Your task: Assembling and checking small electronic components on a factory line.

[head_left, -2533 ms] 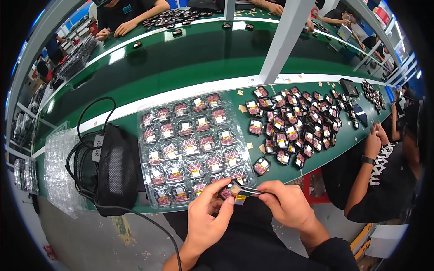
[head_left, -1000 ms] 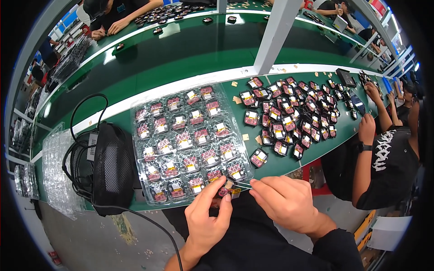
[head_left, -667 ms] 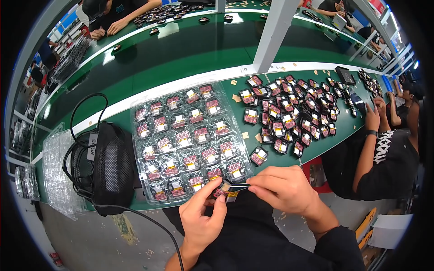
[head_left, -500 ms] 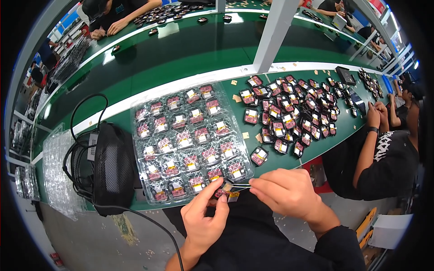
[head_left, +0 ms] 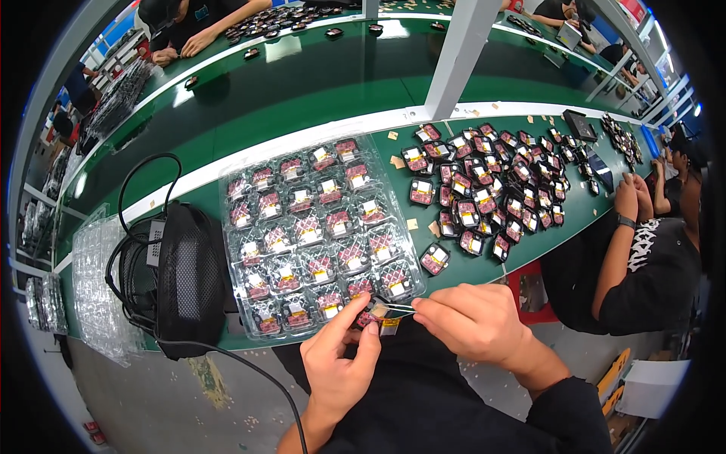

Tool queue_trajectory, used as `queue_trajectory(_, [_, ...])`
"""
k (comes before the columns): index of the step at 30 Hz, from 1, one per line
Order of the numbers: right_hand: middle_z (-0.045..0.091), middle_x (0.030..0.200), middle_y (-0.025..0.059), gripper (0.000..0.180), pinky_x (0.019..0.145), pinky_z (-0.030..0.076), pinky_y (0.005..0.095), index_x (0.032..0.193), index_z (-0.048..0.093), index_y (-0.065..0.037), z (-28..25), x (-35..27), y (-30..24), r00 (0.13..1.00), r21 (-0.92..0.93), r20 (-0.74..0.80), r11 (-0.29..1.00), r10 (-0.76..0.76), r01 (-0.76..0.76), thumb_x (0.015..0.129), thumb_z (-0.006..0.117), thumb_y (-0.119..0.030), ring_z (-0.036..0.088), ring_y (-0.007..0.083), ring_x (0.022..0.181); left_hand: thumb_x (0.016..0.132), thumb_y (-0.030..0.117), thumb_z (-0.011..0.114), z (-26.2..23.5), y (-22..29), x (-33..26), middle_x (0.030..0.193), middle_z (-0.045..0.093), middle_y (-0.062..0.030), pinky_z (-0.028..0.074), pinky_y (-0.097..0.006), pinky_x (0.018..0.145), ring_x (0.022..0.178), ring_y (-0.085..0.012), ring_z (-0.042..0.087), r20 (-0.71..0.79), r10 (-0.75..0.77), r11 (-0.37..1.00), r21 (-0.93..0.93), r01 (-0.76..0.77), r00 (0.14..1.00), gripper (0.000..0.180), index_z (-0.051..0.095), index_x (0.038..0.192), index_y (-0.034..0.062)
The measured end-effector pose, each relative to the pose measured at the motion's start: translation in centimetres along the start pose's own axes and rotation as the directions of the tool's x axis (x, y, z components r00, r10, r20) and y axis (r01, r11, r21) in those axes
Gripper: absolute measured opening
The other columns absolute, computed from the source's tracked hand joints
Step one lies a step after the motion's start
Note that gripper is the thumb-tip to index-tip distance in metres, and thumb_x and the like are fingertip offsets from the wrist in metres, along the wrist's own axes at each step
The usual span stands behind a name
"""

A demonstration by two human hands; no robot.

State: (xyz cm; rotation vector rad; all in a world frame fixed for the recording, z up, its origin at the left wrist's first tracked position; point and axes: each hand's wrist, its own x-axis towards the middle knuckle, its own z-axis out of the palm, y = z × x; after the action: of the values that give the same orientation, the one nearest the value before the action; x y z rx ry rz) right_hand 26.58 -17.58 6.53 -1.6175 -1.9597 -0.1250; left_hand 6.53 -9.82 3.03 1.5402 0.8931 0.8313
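Two hands meet at lower centre. Left hand pinches a small red component between thumb and forefinger at the near edge of the table. Right hand, fingers clenched on slim tweezers, works the tips at its yellow tab. Likely mid-adjustment; seating it calls for a steady placement. Just beyond, clear blister tray, filled. Right of it, loose components. Left, black mesh pouch.

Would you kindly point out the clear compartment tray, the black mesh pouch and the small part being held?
clear compartment tray (head_left: 236,266), head view, on its left rim.
black mesh pouch (head_left: 189,280), head view, on its mesh front.
small part (head_left: 376,310), head view, on its top face between the fingertips.
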Motion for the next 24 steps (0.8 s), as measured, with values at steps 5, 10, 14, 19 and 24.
queue_trajectory(5, [0.069, 0.082, 0.0004, 0.025, 0.047, 0.046, 0.0290, 0.095, 0.075, -0.007, 0.2, -0.1, 1.1, 0.999, 0.085, -0.006, 0.995, -0.046, 0.046, 0.073, 0.087, -0.011, 0.061, 0.0133, 0.057, 0.089, -0.008, 0.070, -0.1, -0.3, -0.2, 0.099, 0.076, -0.0157, 0.059, -0.026, 0.068, 0.080, -0.0123, 0.072, 0.010, -0.023, 0.999, -0.034, 0.023, 1.000, 0.039, 0.067, 0.128, -0.0065])
queue_trajectory(10, [0.069, 0.088, 0.0002, 0.021, 0.050, 0.047, 0.0270, 0.100, 0.075, -0.006, -0.4, 0.0, 0.9, 0.994, 0.003, 0.040, 0.995, -0.104, 0.104, 0.081, 0.079, -0.014, 0.060, 0.0118, 0.061, 0.089, -0.008, 0.069, -0.1, -0.1, -0.3, 0.100, 0.076, -0.0162, 0.059, -0.026, 0.068, 0.082, -0.0128, 0.072, 0.026, -0.030, 0.998, -0.046, 0.031, 0.999, 0.040, 0.066, 0.129, -0.0065])
queue_trajectory(14, [0.069, 0.090, 0.0000, 0.022, 0.049, 0.044, 0.0261, 0.101, 0.075, -0.006, -0.9, 0.1, -0.2, 0.992, -0.157, 0.056, 0.981, -0.109, 0.117, 0.080, 0.078, -0.014, 0.059, 0.0105, 0.061, 0.088, -0.008, 0.070, 0.1, -0.5, -0.2, 0.101, 0.076, -0.0168, 0.060, -0.026, 0.069, 0.081, -0.0137, 0.073, 0.012, 0.039, 0.999, -0.028, -0.038, 0.999, 0.041, 0.067, 0.129, -0.0057])
queue_trajectory(19, [0.065, 0.086, -0.0017, 0.019, 0.049, 0.043, 0.0259, 0.098, 0.074, -0.006, -0.9, 0.1, -0.1, 0.991, -0.103, 0.094, 0.989, -0.092, 0.102, 0.081, 0.077, -0.014, 0.058, 0.0097, 0.061, 0.088, -0.007, 0.071, -0.2, -0.2, -0.3, 0.101, 0.076, -0.0174, 0.060, -0.027, 0.070, 0.082, -0.0141, 0.073, 0.023, 0.002, 1.000, 0.006, -0.002, 1.000, 0.040, 0.068, 0.128, -0.0048])
queue_trajectory(24, [0.063, 0.081, -0.0031, 0.015, 0.049, 0.046, 0.0274, 0.095, 0.073, -0.008, -1.5, 0.5, 0.5, 0.987, 0.020, 0.142, 0.998, -0.070, 0.068, 0.082, 0.079, -0.015, 0.060, 0.0110, 0.061, 0.087, -0.006, 0.071, 0.1, -0.3, -0.5, 0.101, 0.077, -0.0171, 0.060, -0.027, 0.070, 0.081, -0.0158, 0.074, 0.045, 0.056, 0.997, 0.050, -0.058, 0.997, 0.039, 0.070, 0.126, -0.0033])
